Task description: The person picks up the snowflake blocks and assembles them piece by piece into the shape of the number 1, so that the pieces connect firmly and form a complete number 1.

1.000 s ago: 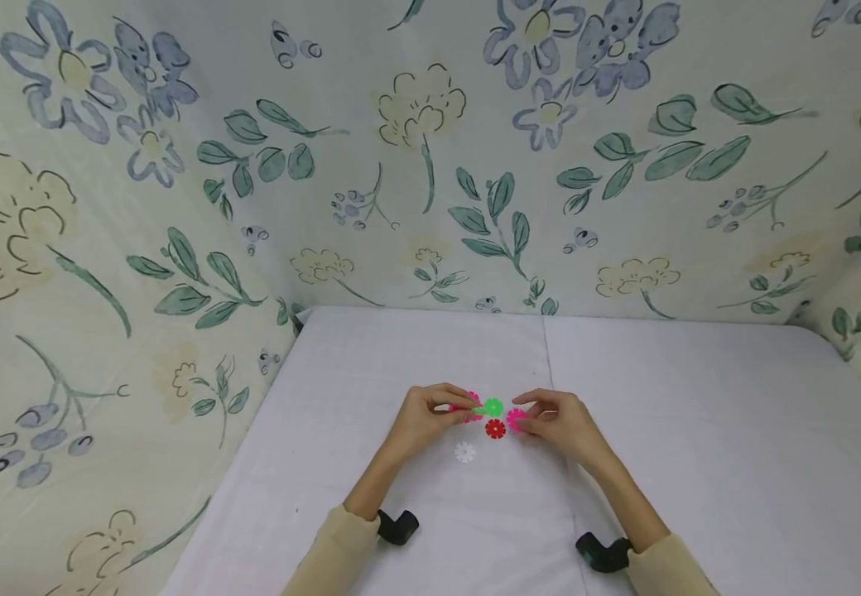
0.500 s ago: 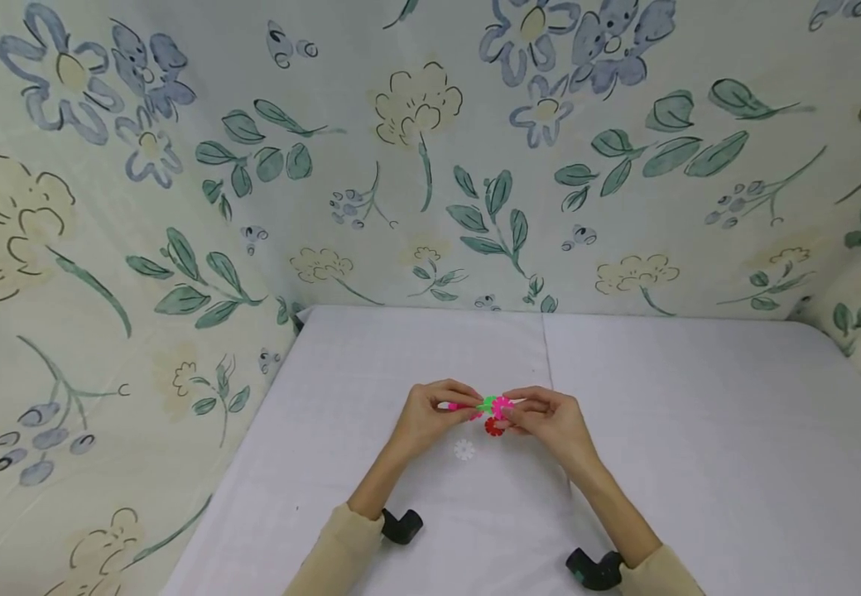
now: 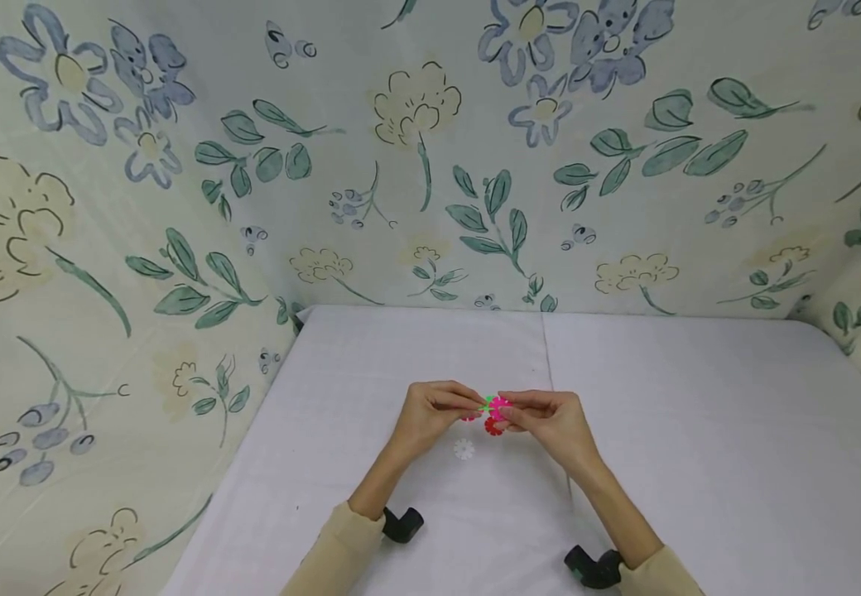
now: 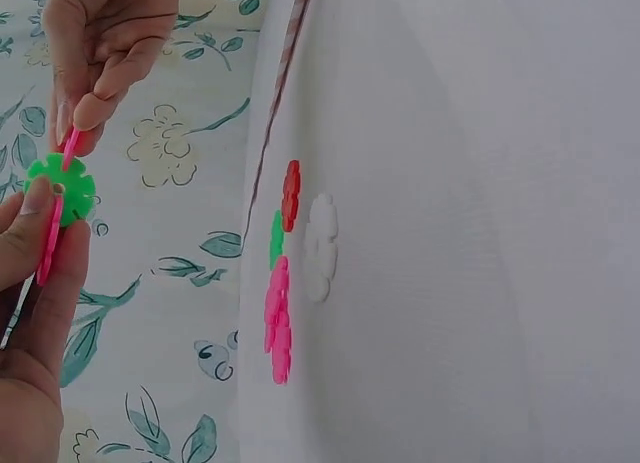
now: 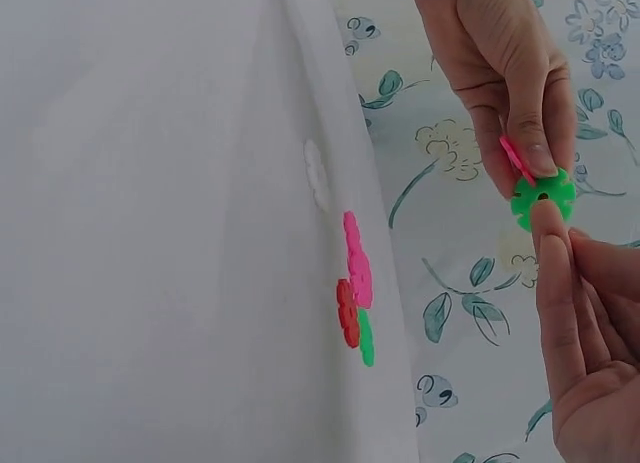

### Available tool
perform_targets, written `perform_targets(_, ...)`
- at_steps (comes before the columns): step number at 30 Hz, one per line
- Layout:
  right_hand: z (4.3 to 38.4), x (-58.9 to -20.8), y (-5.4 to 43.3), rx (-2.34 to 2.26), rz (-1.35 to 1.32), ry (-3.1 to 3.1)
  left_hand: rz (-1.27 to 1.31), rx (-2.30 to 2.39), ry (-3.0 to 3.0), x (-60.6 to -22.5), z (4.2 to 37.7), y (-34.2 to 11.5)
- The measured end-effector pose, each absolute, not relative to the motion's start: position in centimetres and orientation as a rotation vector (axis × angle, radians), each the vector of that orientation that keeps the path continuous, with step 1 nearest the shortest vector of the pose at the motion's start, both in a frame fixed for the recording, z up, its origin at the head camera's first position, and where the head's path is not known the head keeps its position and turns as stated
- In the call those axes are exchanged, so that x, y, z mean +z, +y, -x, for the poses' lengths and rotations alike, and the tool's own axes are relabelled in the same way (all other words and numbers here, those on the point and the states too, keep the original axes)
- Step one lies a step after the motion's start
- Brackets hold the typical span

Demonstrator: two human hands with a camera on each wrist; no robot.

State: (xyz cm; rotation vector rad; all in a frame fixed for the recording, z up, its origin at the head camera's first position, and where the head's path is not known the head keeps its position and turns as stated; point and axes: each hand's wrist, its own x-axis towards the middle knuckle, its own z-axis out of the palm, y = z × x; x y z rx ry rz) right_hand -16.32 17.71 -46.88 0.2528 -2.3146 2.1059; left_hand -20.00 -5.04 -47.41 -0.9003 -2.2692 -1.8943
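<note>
The green disc, notched round its rim and holed at the middle, is up off the table between the fingertips of my two hands. My left hand pinches it between thumb and fingers, together with the left pink disc, which stands edge-on to the green one on my left hand's side. My right hand pinches the right pink disc and brings its edge against the rim of the green disc; I can't tell whether it sits in a notch there. My fingers are bent around these pieces on both sides, and the hands almost meet.

On the table below my hands lie other flower-shaped pieces. A red piece is just under my right fingertips, partly covered by them from above. Some pink pieces overlap one another below my left fingertips, with a green piece close by. Some white pieces lie nearer to me, on the inner side of my left hand.

Behind each hand, a black device sits by the wrist, next to a beige sleeve. White cloth covers the table on both sides of my hands, and beyond them hangs a flower-printed curtain.
</note>
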Motion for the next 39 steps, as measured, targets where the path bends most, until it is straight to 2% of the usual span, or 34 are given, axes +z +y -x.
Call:
perform_targets(6, 16.3, -46.5, 17.4, 2.11, -0.246, -2.319, 0.932, -1.881, -2.247, -47.2, 20.0, -5.2)
perform_targets(18, 15.8, -46.6, 17.5, 2.086, -0.248, -2.38, 0.811, -2.017, -2.347, -46.8, 20.0, -5.7)
perform_targets(31, 16.1, -47.1, 16.1, 2.121, -0.063, -2.354, 1.008, -1.513, -2.348, -47.6, 19.4, -4.4)
perform_targets(39, 16.5, -47.3, 17.4, 2.005, 0.0, -2.623, 0.746, -1.647, -2.566, -47.7, 19.9, -5.6)
